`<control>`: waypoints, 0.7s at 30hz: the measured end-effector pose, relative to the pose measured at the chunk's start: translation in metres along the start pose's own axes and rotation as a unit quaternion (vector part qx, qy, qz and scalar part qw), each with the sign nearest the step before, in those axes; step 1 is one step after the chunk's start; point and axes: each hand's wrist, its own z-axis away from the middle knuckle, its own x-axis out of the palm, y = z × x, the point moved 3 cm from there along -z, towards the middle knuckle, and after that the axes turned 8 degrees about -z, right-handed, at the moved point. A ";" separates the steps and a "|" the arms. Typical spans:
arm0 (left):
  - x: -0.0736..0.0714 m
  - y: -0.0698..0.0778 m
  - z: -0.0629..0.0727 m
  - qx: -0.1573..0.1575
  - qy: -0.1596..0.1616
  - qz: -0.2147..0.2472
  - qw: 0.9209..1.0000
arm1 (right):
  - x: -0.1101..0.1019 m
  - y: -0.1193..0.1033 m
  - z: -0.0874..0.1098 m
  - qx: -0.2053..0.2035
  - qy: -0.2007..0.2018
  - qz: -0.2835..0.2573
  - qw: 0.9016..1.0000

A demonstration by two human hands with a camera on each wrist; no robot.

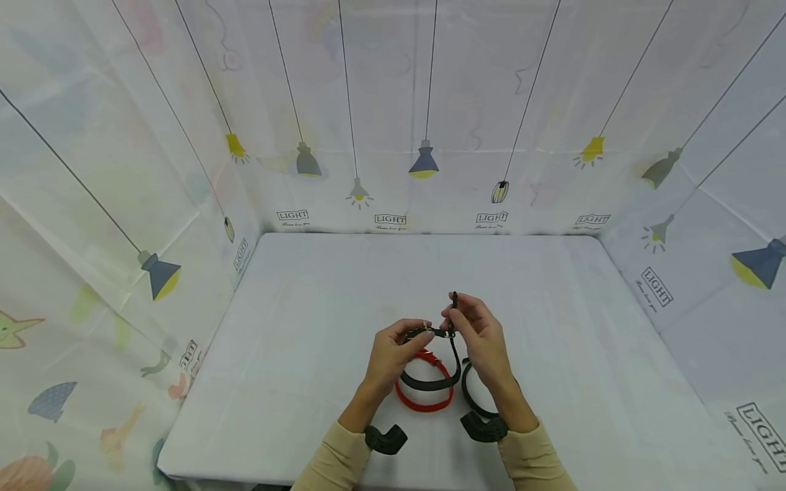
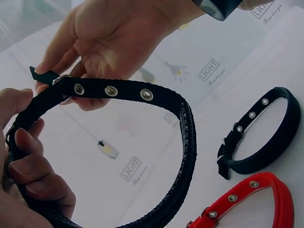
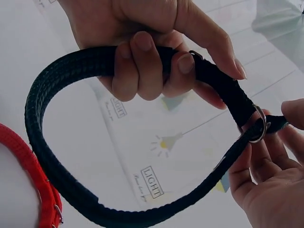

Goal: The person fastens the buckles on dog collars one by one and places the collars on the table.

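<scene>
Both hands hold a dark pet collar [image 1: 430, 386] above the table, its loop hanging below them. My left hand [image 1: 388, 351] grips the band beside the metal buckle [image 3: 259, 126], fingers curled round it. The thumb and fingers of my right hand [image 1: 486, 344] pinch the strap's tip [image 2: 43, 75], which passes through the buckle. Metal eyelets [image 2: 111, 90] show along the strap. Beneath the hands, a red collar [image 1: 425, 408] lies on the table. Another dark collar [image 2: 285, 142] lies beside it, partly hidden by the right wrist in the head view.
A white-covered table [image 1: 319, 286] lies under the hands. Hanging cloth printed with lamps [image 1: 424, 160] surrounds its back and sides. Dark wrist devices [image 1: 385, 440] sit on both forearms near the beige sleeves [image 1: 334, 457].
</scene>
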 end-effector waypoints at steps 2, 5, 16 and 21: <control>0.000 0.001 0.000 0.002 0.006 -0.001 1.000 | 0.000 -0.001 0.001 -0.008 -0.007 0.010 1.000; 0.000 0.002 0.000 -0.004 0.014 0.003 1.000 | 0.001 -0.006 0.002 -0.019 -0.009 0.024 0.999; -0.003 0.005 -0.003 -0.009 0.013 0.022 1.000 | -0.005 -0.004 0.004 -0.075 -0.023 0.091 0.993; -0.003 0.004 -0.003 -0.010 0.003 0.017 1.000 | -0.006 -0.005 0.003 -0.092 -0.072 0.123 0.986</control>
